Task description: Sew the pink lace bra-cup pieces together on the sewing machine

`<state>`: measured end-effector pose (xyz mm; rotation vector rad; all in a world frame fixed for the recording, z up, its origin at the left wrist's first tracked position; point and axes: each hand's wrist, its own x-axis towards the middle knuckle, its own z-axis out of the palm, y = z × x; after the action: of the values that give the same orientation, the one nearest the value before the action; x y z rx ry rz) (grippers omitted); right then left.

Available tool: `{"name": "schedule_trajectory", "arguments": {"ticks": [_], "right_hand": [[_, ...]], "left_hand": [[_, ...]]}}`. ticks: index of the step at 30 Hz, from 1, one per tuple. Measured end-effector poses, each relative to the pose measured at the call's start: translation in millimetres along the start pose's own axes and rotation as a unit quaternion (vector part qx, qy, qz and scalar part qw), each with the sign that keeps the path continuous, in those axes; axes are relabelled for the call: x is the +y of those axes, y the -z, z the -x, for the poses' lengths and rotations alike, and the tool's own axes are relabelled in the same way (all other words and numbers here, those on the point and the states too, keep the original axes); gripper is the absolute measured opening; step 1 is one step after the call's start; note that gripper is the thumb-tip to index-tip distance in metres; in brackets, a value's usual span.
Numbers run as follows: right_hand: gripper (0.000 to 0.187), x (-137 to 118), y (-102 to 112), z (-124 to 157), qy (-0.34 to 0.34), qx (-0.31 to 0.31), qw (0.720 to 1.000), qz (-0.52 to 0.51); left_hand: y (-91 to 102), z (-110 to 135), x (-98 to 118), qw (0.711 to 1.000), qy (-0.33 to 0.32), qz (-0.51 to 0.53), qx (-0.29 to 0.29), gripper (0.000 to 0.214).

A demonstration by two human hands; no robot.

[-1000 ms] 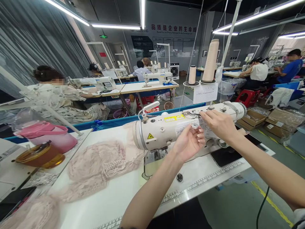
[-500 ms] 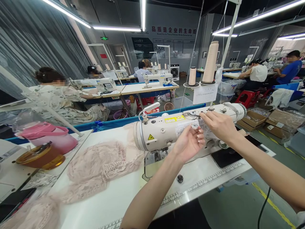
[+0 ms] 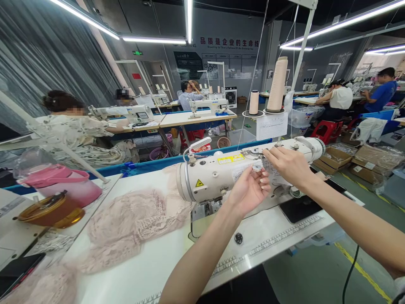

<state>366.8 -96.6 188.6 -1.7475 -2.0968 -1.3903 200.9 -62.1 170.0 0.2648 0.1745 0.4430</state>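
Note:
My left hand (image 3: pixel 248 190) holds a small pale metal bobbin (image 3: pixel 257 168) between thumb and fingertips, in front of the sewing machine arm (image 3: pixel 205 177). Bent over the top of that arm is my right hand (image 3: pixel 289 164), its fingers closed beside a metal fitting (image 3: pixel 251 152); whatever they pinch is hidden. A small dark round part (image 3: pixel 238 238) lies on the white table below my left wrist. Pale pink lace fabric (image 3: pixel 126 223) is spread left of the machine, partly reaching behind its head.
Two thread cones (image 3: pixel 277 86) stand behind the machine. A black phone-like slab (image 3: pixel 303 209) lies at the right beside a printed ruler strip (image 3: pixel 268 245). At the left are a pink jug (image 3: pixel 72 185) and an amber bowl (image 3: pixel 52 211). Several people sit at other machines.
Both hands stay almost in place, the bobbin still in the left. The view has shifted slightly. A person at the back has turned their head.

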Motion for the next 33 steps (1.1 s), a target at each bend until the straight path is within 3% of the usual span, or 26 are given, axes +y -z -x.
{"name": "schedule_trajectory", "arguments": {"ticks": [7,12,16,20,26,29,31,33], "right_hand": [[0.027,2,0,-4,0.007,-0.018,1.0,-0.023],[0.03,3,4,12,-0.038,0.04,0.998,-0.022],[0.028,-11,9,47,-0.101,0.084,0.988,-0.08],[0.026,-30,11,70,-0.057,0.109,0.983,-0.135],[0.025,-23,14,54,-0.113,0.106,0.978,-0.139],[0.028,-27,17,56,-0.093,0.111,0.976,-0.161],[0.032,-40,13,67,-0.052,0.11,0.973,-0.193],[0.032,-58,3,80,-0.019,0.071,0.968,-0.241]], "left_hand": [[-0.7,-2,0,1.0,0.0,0.001,0.007,0.034],[2.0,7,-4,1.0,-0.008,-0.02,0.008,0.037],[25.6,32,-11,0.996,0.011,-0.085,0.025,0.035],[50.2,52,-13,0.989,0.047,-0.133,0.046,0.026],[43.0,63,-10,0.987,0.039,-0.157,0.002,0.026],[46.0,79,-12,0.985,0.048,-0.168,0.005,0.03],[58.5,92,-14,0.984,0.05,-0.166,0.03,0.032],[77.2,107,-14,0.984,0.037,-0.158,0.075,0.031]]}}
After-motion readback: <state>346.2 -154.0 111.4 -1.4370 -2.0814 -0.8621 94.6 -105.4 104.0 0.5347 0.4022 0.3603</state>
